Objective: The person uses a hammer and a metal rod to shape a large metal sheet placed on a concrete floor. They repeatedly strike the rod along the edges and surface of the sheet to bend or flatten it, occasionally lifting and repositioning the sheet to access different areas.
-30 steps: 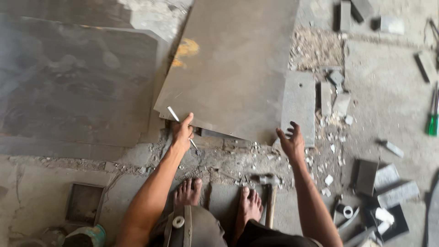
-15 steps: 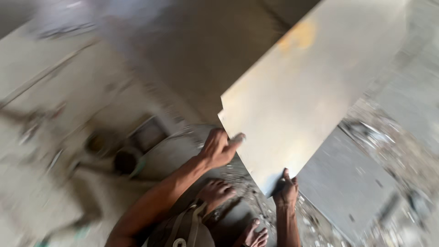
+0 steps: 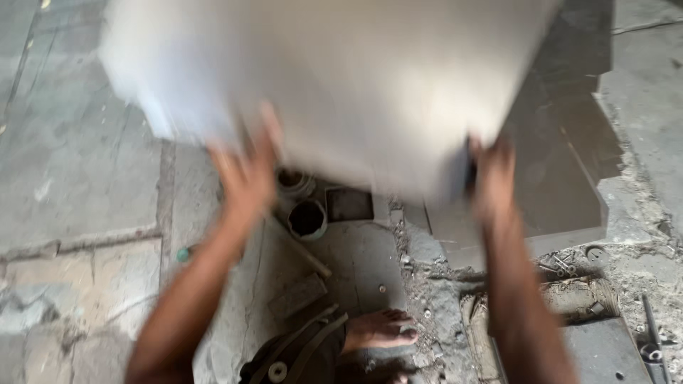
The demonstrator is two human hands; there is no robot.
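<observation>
A large pale stone slab, blurred by motion, fills the upper half of the head view and is lifted off the floor. My left hand grips its near edge on the left side. My right hand grips the near edge on the right. Both forearms reach up from the bottom of the view. My bare foot rests on the dusty floor below.
Under the slab sit a small round dark pot and a dark square piece. A laid grey tile lies to the right, with rubble and metal tools by it. Rough concrete floor spreads to the left.
The slab has come up from lying on the floor to being held high and close to the camera. The view has swung left, and both hands stay on the near edge.
</observation>
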